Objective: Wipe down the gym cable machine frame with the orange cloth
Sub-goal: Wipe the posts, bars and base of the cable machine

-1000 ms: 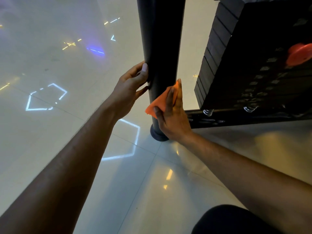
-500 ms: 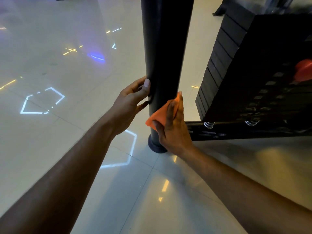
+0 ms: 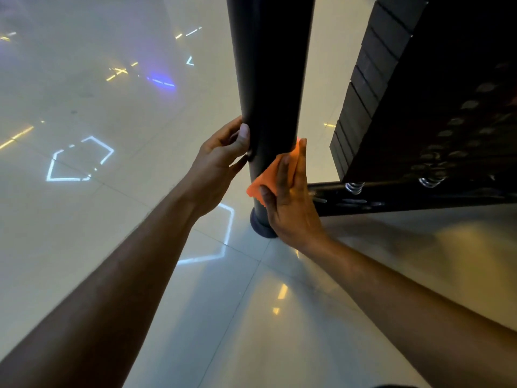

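A single head-worn wide-angle view is provided. The scene is viewed from above, forward and steeply down along a black upright post (image 3: 268,79) to the tiled floor (image 3: 84,233). Both forearms are seen entering from the lower edge. The post is held close, the weight stack (image 3: 419,93) at right. No second view is supplied.

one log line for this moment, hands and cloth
right hand: flat, presses orange cloth on black post | left hand: grips post, no cloth | site: low, near foot
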